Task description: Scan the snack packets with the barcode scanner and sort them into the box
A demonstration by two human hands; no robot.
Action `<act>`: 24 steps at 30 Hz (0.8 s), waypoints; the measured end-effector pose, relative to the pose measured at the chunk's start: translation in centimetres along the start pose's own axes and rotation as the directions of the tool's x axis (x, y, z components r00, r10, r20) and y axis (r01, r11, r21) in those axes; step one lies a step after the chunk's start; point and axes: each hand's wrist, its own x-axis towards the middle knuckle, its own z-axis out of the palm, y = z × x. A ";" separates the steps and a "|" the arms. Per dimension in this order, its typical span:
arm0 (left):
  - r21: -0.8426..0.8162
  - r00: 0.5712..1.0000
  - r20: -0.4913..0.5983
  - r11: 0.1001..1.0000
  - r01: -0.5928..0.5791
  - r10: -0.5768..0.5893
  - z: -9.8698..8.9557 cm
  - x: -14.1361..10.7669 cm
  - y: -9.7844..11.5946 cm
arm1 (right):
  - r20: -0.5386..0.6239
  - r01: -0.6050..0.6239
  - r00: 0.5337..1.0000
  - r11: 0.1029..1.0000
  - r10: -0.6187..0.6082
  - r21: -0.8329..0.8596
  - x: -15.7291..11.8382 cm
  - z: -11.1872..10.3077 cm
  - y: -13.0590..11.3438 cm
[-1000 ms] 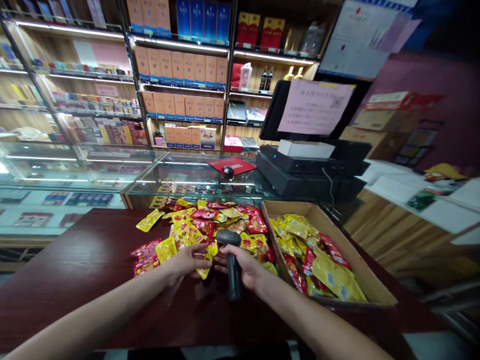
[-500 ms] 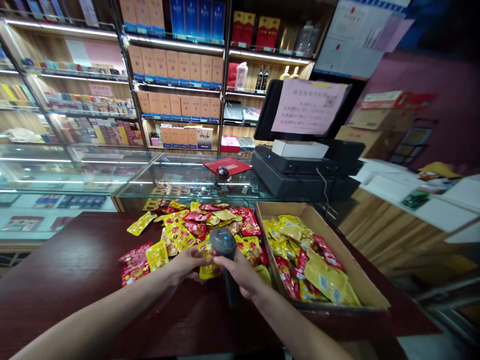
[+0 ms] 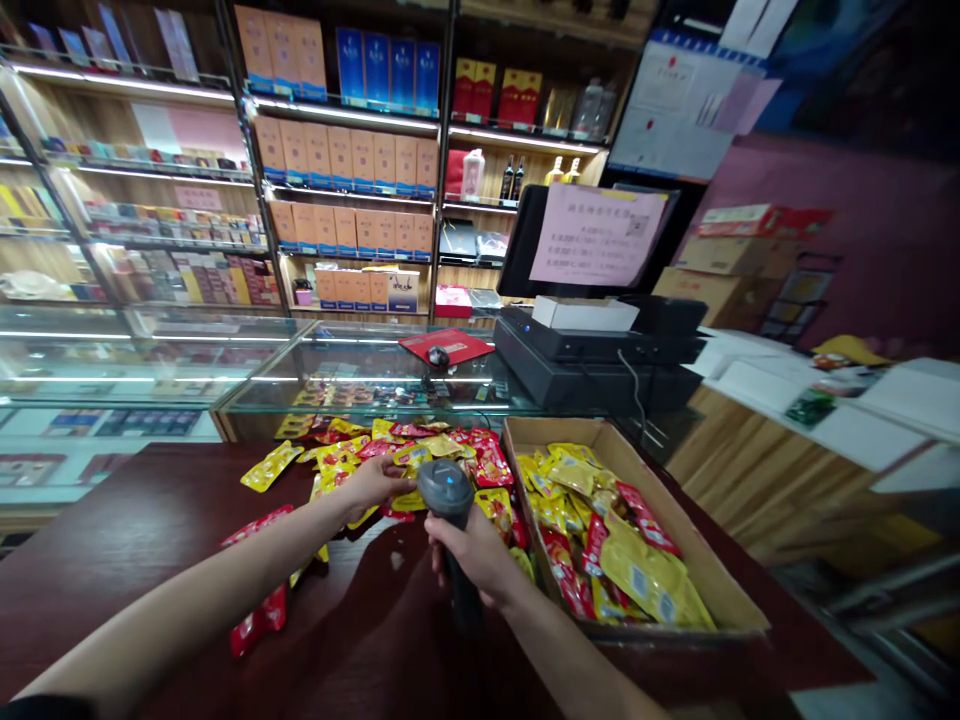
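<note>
My right hand (image 3: 474, 550) is wrapped round the handle of a black handheld barcode scanner (image 3: 445, 488), which stands upright with a small blue light on top. Over the heap of red and yellow snack packets (image 3: 341, 455), my left hand (image 3: 377, 482) reaches with fingers stretched and parted, close to the scanner head. Its fingertips are at a yellow packet (image 3: 409, 502); whether they touch it is hard to see. Partly hidden under my left forearm lie a red packet (image 3: 260, 622) and other packets.
An open cardboard box (image 3: 716, 590) of similar packets stands on the dark red tabletop (image 3: 172, 500) to the right. Behind are a glass display counter (image 3: 262, 385), a mouse (image 3: 438, 356) on a red mat, and a monitor (image 3: 517, 240) with a pink paper. Stocked shelves line the wall.
My left hand has let go of the yellow packet it held beside the scanner and moved up and left to the heap. Packets on the left lie differently. The view has tilted slightly.
</note>
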 end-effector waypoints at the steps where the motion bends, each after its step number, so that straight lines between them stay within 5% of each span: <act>1: 0.011 1.000 0.020 1.000 -0.009 0.009 0.0 0.1 0.1 | -0.003 0.003 1.000 1.000 -0.003 -0.004 0.0 0.0 -0.2; 8: 0.124 0.996 -0.084 0.992 -0.004 0.015 0.3 -0.4 -0.1 | -0.005 0.004 1.000 1.000 -0.004 -0.018 -0.2 0.1 -0.5; 13: 0.018 0.996 0.078 0.999 0.033 -0.035 0.5 -1.3 0.7 | 0.017 0.004 1.000 1.000 -0.004 0.008 -0.2 0.2 -0.3; 18: 0.012 0.990 0.113 0.996 0.084 -0.085 0.1 -1.8 0.5 | -0.187 0.121 0.977 0.988 -0.102 0.093 0.1 -0.5 0.0; 21: -0.031 0.978 0.148 0.988 0.155 -0.148 0.0 -2.1 0.0 | -0.234 0.016 0.971 0.972 0.040 0.234 0.5 -1.2 0.0; 24: -0.082 0.958 0.221 0.976 0.203 -0.181 0.1 -2.7 -0.1 | -0.081 -0.157 0.973 0.881 0.215 0.447 0.8 -2.0 0.0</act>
